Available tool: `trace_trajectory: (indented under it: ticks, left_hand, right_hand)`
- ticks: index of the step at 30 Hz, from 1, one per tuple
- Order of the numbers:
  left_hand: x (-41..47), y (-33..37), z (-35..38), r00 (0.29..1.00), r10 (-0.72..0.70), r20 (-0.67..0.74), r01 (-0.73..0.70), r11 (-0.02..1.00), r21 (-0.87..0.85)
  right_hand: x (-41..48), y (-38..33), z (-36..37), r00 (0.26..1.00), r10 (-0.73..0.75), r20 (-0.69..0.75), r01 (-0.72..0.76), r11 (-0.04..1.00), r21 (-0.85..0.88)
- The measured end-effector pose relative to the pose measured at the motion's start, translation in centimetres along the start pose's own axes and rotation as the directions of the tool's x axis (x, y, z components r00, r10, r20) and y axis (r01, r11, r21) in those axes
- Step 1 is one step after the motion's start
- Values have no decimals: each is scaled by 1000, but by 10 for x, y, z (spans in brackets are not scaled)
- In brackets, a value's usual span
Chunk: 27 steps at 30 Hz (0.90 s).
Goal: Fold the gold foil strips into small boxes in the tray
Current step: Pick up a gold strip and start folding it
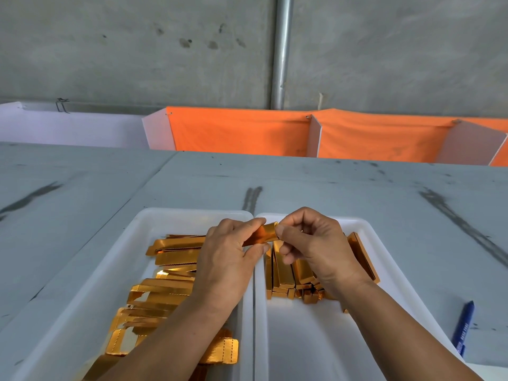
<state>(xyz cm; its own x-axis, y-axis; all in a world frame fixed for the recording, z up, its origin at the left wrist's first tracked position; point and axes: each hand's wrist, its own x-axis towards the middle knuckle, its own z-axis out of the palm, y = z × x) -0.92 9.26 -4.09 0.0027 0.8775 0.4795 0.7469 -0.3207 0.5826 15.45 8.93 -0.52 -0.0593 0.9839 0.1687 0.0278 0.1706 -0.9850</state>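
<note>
Your left hand [228,251] and right hand [310,243] both pinch one gold foil strip [265,234] above the seam between two white trays [115,259], mid-fold. Next, judging by the finished boxes [286,273] at right, close its end flap.

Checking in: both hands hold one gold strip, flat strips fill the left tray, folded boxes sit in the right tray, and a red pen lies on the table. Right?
Not quite: the pen is blue, not red, as the head view shows. Everything else stands as you said.
</note>
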Motion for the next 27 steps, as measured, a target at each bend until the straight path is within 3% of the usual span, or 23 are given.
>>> trace_trajectory:
  ticks: [8,27]
  left_hand:
    - [0,3,-2,999,-35,0,35,999,-31]
    - [0,3,-2,998,-56,-10,55,997,-47]
  right_hand:
    - [-4,3,4,995,-99,-26,96,988,-123]
    - [-4,7,8,994,-106,-25,101,984,-148]
